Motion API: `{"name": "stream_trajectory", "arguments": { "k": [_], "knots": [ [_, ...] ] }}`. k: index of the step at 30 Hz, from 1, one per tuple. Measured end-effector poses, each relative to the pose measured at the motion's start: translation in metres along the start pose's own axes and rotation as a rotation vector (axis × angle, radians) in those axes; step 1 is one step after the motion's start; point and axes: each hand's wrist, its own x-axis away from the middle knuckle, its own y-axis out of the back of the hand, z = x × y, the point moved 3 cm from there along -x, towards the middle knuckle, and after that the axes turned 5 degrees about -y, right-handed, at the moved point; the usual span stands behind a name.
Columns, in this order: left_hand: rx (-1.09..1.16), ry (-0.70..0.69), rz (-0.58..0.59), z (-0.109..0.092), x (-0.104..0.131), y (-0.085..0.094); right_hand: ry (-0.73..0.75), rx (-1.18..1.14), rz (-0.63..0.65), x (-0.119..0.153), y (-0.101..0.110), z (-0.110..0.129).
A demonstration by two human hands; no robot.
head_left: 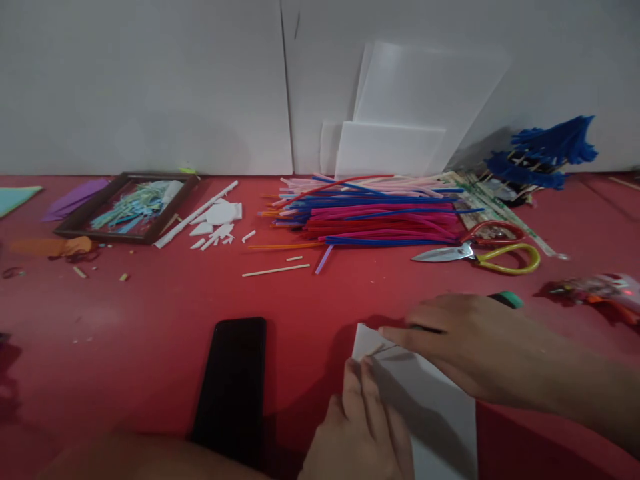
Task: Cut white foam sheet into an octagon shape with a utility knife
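A white foam board (430,427) lies on the red table at the lower right. My left hand (357,427) rests on it with fingers stretched out, the tips pressing beside a short thin wooden stick (376,349) near the board's far corner. My right hand (465,347) is closed around a cutter knife (427,328). Its thin blade points left at the stick, close to my left fingertips. Most of the knife is hidden by the hand; a green end (509,299) shows behind it.
A black phone (233,387) lies left of my hands. Beyond are scissors (475,253), a pile of coloured pipe cleaners (380,213), white scraps (220,215) and a brown frame (105,233). White sheets (425,87) lean on the wall beside a blue fringed model (550,150).
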Motion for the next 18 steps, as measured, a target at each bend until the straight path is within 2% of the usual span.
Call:
{"name": "stream_trajectory", "arguments": {
  "k": [3,6,11,18],
  "knots": [
    [-0.010,-0.009,-0.023,0.001,-0.003,0.004,0.104,0.001,0.080,-0.007,0.000,0.001],
    [0.004,0.006,-0.013,0.001,-0.002,0.004,0.147,0.031,0.062,-0.013,0.001,-0.001],
    [0.051,0.038,0.070,-0.004,0.005,-0.008,0.188,0.049,0.062,-0.018,-0.001,-0.004],
    [0.078,0.060,0.091,-0.007,0.006,-0.011,0.213,0.016,0.056,-0.023,0.002,-0.003]
  ]
}}
